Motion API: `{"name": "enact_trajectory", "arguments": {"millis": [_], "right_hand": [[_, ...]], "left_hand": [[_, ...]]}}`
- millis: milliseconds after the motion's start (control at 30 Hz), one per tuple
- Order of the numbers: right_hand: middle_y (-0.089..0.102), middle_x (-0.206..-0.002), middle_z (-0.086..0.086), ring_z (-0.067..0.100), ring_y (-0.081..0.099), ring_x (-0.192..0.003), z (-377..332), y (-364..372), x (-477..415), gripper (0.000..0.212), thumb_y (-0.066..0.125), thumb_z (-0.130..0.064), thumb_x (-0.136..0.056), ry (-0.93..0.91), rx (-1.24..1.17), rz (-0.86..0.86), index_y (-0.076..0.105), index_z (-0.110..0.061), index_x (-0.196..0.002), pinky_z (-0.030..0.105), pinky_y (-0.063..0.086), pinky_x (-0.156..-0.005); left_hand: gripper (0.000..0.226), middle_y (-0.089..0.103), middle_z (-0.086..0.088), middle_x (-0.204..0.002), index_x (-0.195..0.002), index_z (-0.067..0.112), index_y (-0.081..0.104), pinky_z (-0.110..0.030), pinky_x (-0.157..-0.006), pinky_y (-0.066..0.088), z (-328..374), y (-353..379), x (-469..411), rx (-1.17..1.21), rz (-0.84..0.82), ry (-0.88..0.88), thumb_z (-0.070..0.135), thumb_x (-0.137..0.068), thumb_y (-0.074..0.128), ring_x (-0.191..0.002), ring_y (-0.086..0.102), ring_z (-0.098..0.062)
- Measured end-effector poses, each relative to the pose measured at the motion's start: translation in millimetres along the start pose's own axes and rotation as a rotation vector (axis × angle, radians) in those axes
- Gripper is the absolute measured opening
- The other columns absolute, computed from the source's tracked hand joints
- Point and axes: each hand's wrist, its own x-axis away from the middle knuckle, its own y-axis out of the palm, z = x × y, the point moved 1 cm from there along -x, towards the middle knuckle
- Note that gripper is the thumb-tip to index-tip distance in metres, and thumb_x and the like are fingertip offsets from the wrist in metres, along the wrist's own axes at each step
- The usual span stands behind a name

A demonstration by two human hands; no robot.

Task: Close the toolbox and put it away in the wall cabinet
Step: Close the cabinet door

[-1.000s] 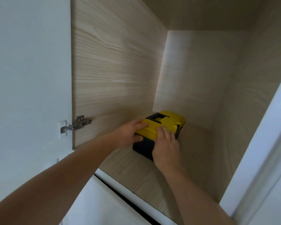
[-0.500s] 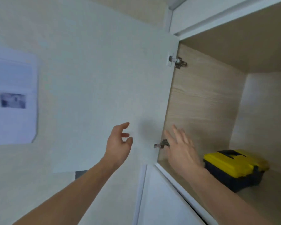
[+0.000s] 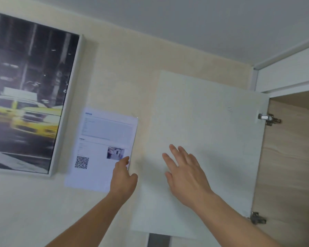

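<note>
The wall cabinet's white door point(image 3: 209, 122) stands swung wide open to the left, flat against the wall. My left hand point(image 3: 122, 179) is at the door's free left edge, fingers curled towards it; whether it grips the edge I cannot tell. My right hand point(image 3: 184, 172) is spread in front of the door's inner face, fingers apart, holding nothing. Only a strip of the cabinet's wooden inside point(image 3: 291, 166) shows at the right edge. The toolbox is out of view.
Two metal hinges, the upper hinge point(image 3: 268, 118) and the lower hinge point(image 3: 257, 218), join the door to the cabinet. A printed sheet with a QR code point(image 3: 103, 148) hangs on the wall left of the door. A framed picture of yellow taxis point(image 3: 27, 97) hangs further left.
Both hands let go of the toolbox inside the cabinet and drew out. My view swung left, so the toolbox left the frame. Both hands moved left across the open door.
</note>
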Motion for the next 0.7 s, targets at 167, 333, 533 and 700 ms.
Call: {"name": "enact_trajectory", "arguments": {"millis": [167, 333, 533, 700], "right_hand": [[0.018, -0.160, 0.012, 0.034, 0.017, -0.145, -4, 18, -9, 0.053, 0.040, -0.032, -0.096, 0.014, 0.041, -0.050, 0.031, -0.018, -0.147, 0.050, 0.021, -0.115], [0.005, -0.162, 0.007, 0.028, 0.004, -0.147, 3, 16, -14, 0.055, 0.030, -0.036, -0.098, 0.027, 0.109, -0.117, 0.018, -0.022, -0.150, 0.045, 0.011, -0.117], [0.007, -0.162, 0.005, 0.027, 0.006, -0.147, -7, -41, -29, 0.055, 0.031, -0.036, -0.098, -0.017, 0.159, -0.019, 0.020, -0.023, -0.150, 0.045, 0.012, -0.117], [0.029, -0.156, 0.010, 0.032, 0.022, -0.144, -11, -110, -13, 0.050, 0.044, -0.031, -0.095, -0.182, 0.272, 0.152, 0.040, -0.017, -0.142, 0.051, 0.017, -0.115]], "left_hand": [[0.065, 0.055, 0.001, -0.115, -0.136, 0.011, 0.041, -0.025, -0.090, 0.049, 3, 29, -22, 0.074, -0.182, 0.021, -0.002, -0.075, 0.056, -0.103, 0.055, -0.014], [0.066, 0.048, -0.013, -0.125, -0.136, 0.013, 0.044, -0.047, -0.095, 0.050, 9, 35, -22, 0.165, -0.240, -0.006, 0.002, -0.072, 0.056, -0.113, 0.054, -0.030], [0.059, 0.052, -0.003, -0.109, -0.125, 0.020, 0.055, -0.018, -0.070, 0.051, 22, 7, 30, 0.276, -0.239, 0.111, -0.008, -0.073, 0.055, -0.090, 0.057, -0.006], [0.062, 0.042, 0.004, -0.115, -0.112, 0.043, 0.047, -0.017, -0.066, 0.050, 47, -3, 102, 0.332, -0.347, 0.340, -0.002, -0.072, 0.061, -0.092, 0.052, -0.009]]}}
